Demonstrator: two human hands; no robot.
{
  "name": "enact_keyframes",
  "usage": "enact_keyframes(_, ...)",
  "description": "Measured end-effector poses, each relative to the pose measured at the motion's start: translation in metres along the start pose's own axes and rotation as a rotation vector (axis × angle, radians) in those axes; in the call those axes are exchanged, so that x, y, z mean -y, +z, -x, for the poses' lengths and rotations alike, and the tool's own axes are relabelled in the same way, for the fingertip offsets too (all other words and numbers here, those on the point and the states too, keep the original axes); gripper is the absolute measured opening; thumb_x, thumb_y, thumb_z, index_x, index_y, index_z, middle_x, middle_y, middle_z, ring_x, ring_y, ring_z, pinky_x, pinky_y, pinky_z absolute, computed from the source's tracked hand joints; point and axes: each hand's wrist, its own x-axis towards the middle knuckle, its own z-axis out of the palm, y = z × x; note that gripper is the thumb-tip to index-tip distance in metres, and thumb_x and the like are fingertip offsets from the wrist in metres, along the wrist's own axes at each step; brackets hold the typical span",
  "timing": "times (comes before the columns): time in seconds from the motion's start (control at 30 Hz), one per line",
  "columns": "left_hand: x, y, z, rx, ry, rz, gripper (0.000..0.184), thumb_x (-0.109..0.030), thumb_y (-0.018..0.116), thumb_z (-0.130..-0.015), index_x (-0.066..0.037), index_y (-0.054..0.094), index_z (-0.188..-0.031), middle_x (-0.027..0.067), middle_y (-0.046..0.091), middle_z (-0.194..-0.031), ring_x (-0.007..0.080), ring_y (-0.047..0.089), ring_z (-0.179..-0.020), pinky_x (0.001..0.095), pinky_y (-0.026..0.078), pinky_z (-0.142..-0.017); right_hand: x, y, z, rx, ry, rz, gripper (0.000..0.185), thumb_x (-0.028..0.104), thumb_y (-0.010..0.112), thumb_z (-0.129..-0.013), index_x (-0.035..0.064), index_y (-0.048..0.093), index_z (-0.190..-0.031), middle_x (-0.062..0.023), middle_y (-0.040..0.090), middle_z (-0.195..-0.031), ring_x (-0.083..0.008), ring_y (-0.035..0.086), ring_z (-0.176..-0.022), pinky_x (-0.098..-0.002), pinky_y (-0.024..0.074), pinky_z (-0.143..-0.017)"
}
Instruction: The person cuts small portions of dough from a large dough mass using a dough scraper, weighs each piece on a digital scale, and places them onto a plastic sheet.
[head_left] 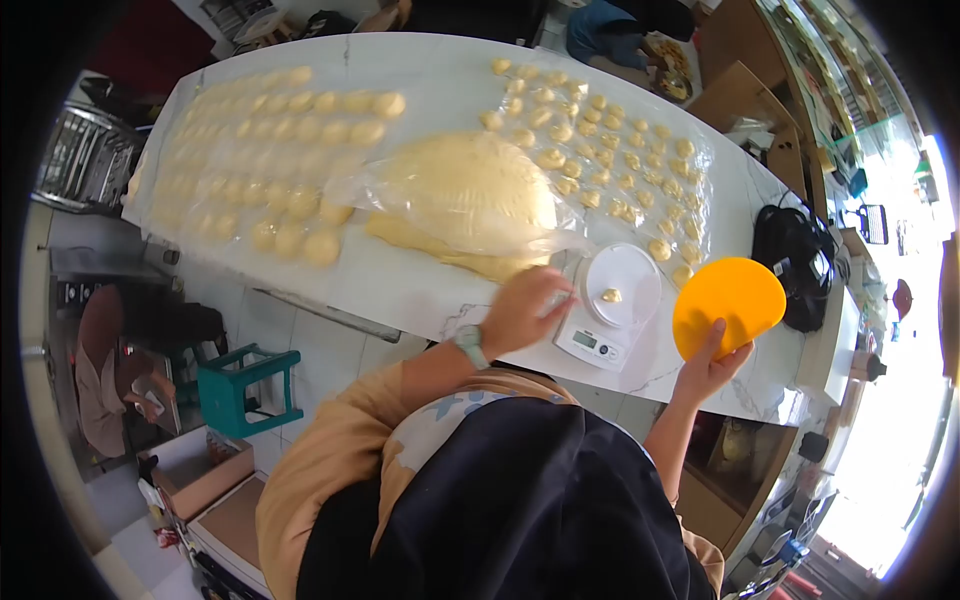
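Observation:
My right hand (712, 365) grips a yellow-orange plastic dough scraper (735, 305) over the table's right part, thumb across its face. Beside the white kitchen scale (590, 345), my left hand (528, 312) has its fingers apart and nothing visible in them; a watch is on that wrist. One small dough piece (611, 296) rests on the scale's round pan (630, 285). Just beyond my left hand lies a large mound of yellow dough (460, 185), mostly under clear plastic film, its near edge (440, 257) uncovered.
Rows of dough balls (285, 130) under plastic cover the left of the marble table (430, 70). Small dough pieces (605, 155) lie on plastic at the right. A black bag (793, 255) sits at the right edge. A green stool (245, 390) and another person (105, 370) are at left.

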Motion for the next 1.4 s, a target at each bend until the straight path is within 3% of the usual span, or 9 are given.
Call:
enact_keyframes(0.17,0.1,-0.111,0.035,-1.023,-0.525,0.344,0.024,-0.021,0.063,-0.09,-0.01,0.046,-0.077,-0.0012,0.045,-0.071,0.0068,0.043,-0.062,0.0223,0.037,-0.055,0.019,0.04,0.018,0.363,0.074,-0.176,0.038,0.012,0.061,-0.09,0.0024,0.043,-0.122,-0.0105,0.058,-0.104,-0.0199,0.06,-0.094,-0.0314,0.0512,-0.078)
enact_keyframes(0.23,0.092,-0.177,0.001,-0.751,-0.952,0.445,0.03,-0.029,0.065,-0.089,-0.01,0.045,-0.078,0.0008,0.048,-0.072,0.0073,0.048,-0.069,0.0191,0.036,-0.058,0.044,0.075,0.029,0.882,0.085,-0.033,0.035,0.013,0.059,-0.091,0.0021,0.044,-0.12,-0.014,0.062,-0.092,-0.0251,0.064,-0.083,-0.0339,0.0507,-0.07)
enact_keyframes(0.33,0.137,-0.212,-0.015,-0.475,-0.957,0.567,0.029,-0.032,0.058,-0.092,-0.007,0.052,-0.079,0.0017,0.055,-0.073,0.0095,0.054,-0.069,0.0226,0.04,-0.062,0.09,0.148,0.059,1.358,-0.208,0.218,0.024,0.023,0.054,-0.093,0.0077,0.048,-0.111,-0.0178,0.063,-0.086,-0.0373,0.062,-0.073,-0.0423,0.0492,-0.061)
enact_keyframes(0.57,0.119,-0.234,0.014,-0.904,-0.499,0.527,0.03,-0.027,0.049,-0.096,-0.001,0.06,-0.088,0.0062,0.062,-0.082,0.0173,0.06,-0.077,0.0284,0.046,-0.077,0.125,0.299,0.084,1.344,-0.786,0.392,0.023,0.014,0.053,-0.088,0.0116,0.051,-0.11,-0.0145,0.062,-0.079,-0.0345,0.062,-0.07,-0.0428,0.0489,-0.059)
enact_keyframes(0.7,0.116,-0.184,0.067,-0.524,-0.614,0.015,0.025,-0.02,0.06,-0.089,0.003,0.059,-0.097,0.015,0.061,-0.097,0.0214,0.059,-0.091,0.0304,0.045,-0.081,0.131,0.365,0.095,1.626,-0.939,0.575,0.029,0.011,0.055,-0.082,0.014,0.053,-0.11,-0.0119,0.064,-0.08,-0.0329,0.062,-0.073,-0.0424,0.0487,-0.062)
enact_keyframes(0.8,0.107,-0.174,0.052,-0.456,-0.322,-0.631,0.03,-0.022,0.067,-0.084,0.003,0.058,-0.1,0.0163,0.06,-0.101,0.0246,0.058,-0.095,0.032,0.046,-0.081,0.127,0.387,0.112,1.713,-0.919,0.587,0.028,0.012,0.056,-0.08,0.0148,0.056,-0.108,-0.0104,0.064,-0.079,-0.0317,0.063,-0.075,-0.0419,0.0489,-0.064)
enact_keyframes(0.97,0.109,-0.175,0.063,-0.343,-0.463,-0.186,0.043,-0.02,0.077,-0.074,0.0,0.056,-0.107,0.0126,0.06,-0.096,0.0273,0.058,-0.087,0.0325,0.047,-0.078,0.081,0.357,0.112,1.493,-0.639,0.318,0.028,0.015,0.055,-0.081,0.0164,0.055,-0.109,-0.0077,0.066,-0.085,-0.0287,0.064,-0.081,-0.0416,0.0496,-0.064)
enact_keyframes(1.07,0.1,-0.169,0.069,-0.182,-0.471,-0.038,0.049,-0.02,0.082,-0.068,-0.001,0.055,-0.105,0.0107,0.058,-0.09,0.0263,0.057,-0.081,0.0313,0.047,-0.073,0.06,0.332,0.126,1.358,-0.823,0.311,0.03,0.015,0.055,-0.082,0.0168,0.052,-0.112,-0.0068,0.066,-0.087,-0.0282,0.065,-0.081,-0.0416,0.0497,-0.065)
enact_keyframes(1.4,0.099,-0.16,0.064,-0.12,-0.421,-0.112,0.047,-0.011,0.075,-0.068,-0.002,0.056,-0.109,0.013,0.061,-0.101,0.0343,0.056,-0.098,0.0403,0.044,-0.085,0.12,0.332,0.093,1.674,-0.784,0.811,0.027,0.015,0.056,-0.081,0.0163,0.056,-0.109,-0.0071,0.067,-0.091,-0.0264,0.065,-0.081,-0.0381,0.0506,-0.065)
